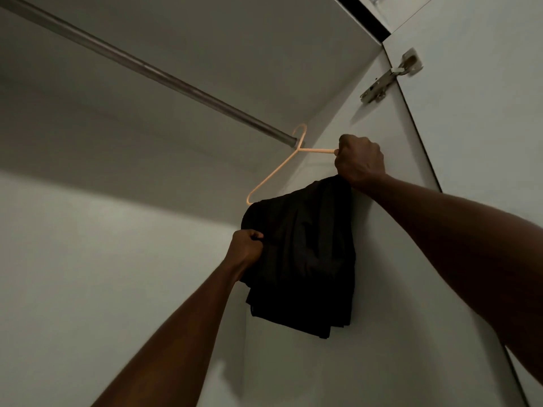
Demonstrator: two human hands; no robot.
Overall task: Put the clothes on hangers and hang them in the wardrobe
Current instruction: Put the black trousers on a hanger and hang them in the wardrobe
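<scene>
We observe a pale orange hanger (274, 176) hooked over the far right end of the wardrobe rail (152, 72). The right hand (360, 160) grips the hanger's right arm. A folded black garment (305, 259) hangs from the hanger; the left hand (246, 248) pinches the garment's left edge. A metal hinge (390, 76) sits upper right.

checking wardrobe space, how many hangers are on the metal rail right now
1. A thin peach plastic hanger hooks over the right end of the grey metal rail, by the side wall. The right hand grips its arm; a black garment hangs from it. The rail's far-left stretch runs out of view.
</scene>
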